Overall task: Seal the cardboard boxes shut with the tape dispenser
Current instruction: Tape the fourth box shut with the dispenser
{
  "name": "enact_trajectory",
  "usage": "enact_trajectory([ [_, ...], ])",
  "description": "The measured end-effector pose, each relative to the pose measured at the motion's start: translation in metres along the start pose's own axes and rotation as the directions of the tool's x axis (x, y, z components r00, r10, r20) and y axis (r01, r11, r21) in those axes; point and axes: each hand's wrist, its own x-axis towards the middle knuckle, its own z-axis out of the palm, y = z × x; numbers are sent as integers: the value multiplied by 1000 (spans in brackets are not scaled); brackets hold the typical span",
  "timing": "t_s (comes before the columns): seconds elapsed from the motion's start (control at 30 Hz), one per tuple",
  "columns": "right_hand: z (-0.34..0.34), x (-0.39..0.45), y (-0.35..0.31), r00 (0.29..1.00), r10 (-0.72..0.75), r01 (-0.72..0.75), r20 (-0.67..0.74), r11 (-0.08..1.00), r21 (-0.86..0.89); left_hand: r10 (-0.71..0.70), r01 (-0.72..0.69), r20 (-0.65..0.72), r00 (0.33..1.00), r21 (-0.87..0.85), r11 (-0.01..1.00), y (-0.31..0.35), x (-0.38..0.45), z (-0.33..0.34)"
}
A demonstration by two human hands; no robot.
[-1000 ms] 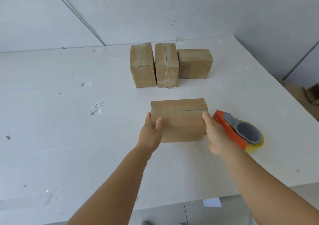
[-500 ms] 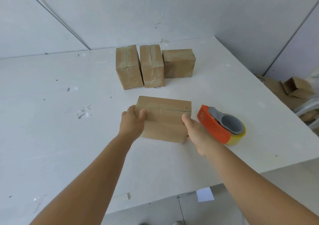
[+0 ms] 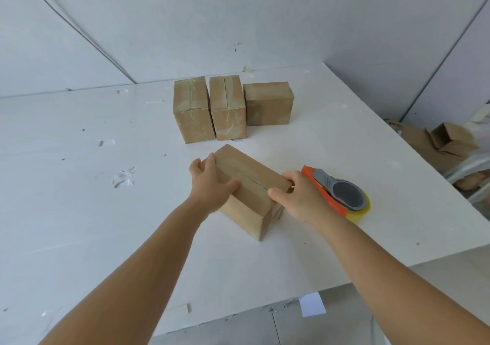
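While both hands, left hand (image 3: 212,185) and right hand (image 3: 299,201), grip the box (image 3: 249,185), its untaped seam could spring open if released.

The right hand (image 3: 302,199) hides the tape dispenser's (image 3: 342,193) near end and the box's (image 3: 249,185) right end.

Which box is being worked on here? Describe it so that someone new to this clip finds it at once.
On the white table, three boxes stand in a row near the far wall. The one in question is the box nearer the person, just left of the orange tape dispenser. It alone sits askew, held by the left hand and right hand.
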Motion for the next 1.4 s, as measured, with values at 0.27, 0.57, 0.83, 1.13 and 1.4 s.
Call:
enact_trajectory([
  [0.27, -13, -10, -1, 992, 19, -4, 123, 993, -121, 79, -114, 236, 968, 139, 984, 1, 16, -10],
  [0.57, -31, 21, 64, 947, 123, -270, -296, 804, -530, 261, -280, 115, 958, 554, 784, 8, 6, 13],
  [0.83, -50, 26, 64, 953, 71, -213, -295, 850, -483, 281, -286, 89, 956, 507, 813, 13, 3, 4],
  [1.13, -99, 14, -33, 983, -154, 140, -98, 980, -138, 281, -293, 99, 955, 134, 947, 47, -2, -24],
  [1.4, -84, 19, -98, 936, -351, 327, -7, 881, -342, 238, -147, 274, 932, -315, 938, 63, -7, -61],
])
